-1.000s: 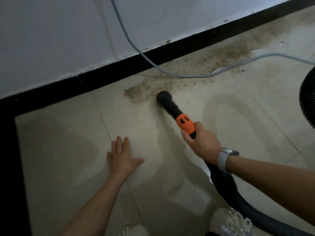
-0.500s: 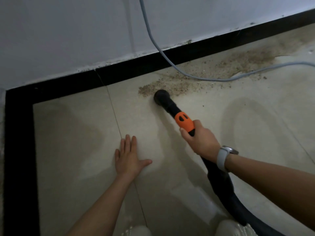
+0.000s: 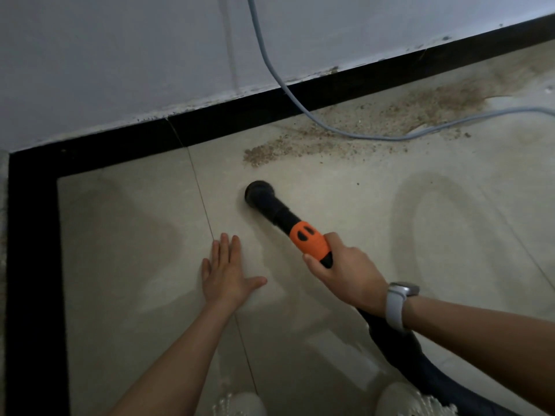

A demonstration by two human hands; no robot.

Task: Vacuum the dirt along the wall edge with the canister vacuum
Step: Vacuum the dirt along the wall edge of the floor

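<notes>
A: Start at the black baseboard (image 3: 210, 127) and work rightward. What sits nearest its corner?

B: Bare beige floor tile (image 3: 126, 235), bordered by the baseboard on two sides. A thin grout line runs from the baseboard down toward the left hand (image 3: 226, 276).

A: How does that hand lie?

B: Flat on the tile, palm down, fingers straight and close together, thumb spread to the side. It holds nothing.

A: And next along?

B: The black nozzle (image 3: 259, 192) of the vacuum, its round mouth facing the floor, well out from the baseboard. The dirt (image 3: 360, 127) lies between the nozzle and the baseboard, as a tan gritty band that runs along the baseboard to the right; its near end is close to the nozzle but apart from it.

A: Who holds the nozzle?

B: The right hand (image 3: 348, 273), fingers and thumb wrapped around the wand just behind its orange collar (image 3: 310, 241). A pale wristwatch (image 3: 398, 304) is on that wrist, and the black hose (image 3: 399, 352) trails back under the forearm.

A: Anything else by the baseboard?

B: A grey cable (image 3: 279, 82) hangs down the white wall (image 3: 120, 55), crosses the baseboard, and runs rightward over the dirt.
</notes>
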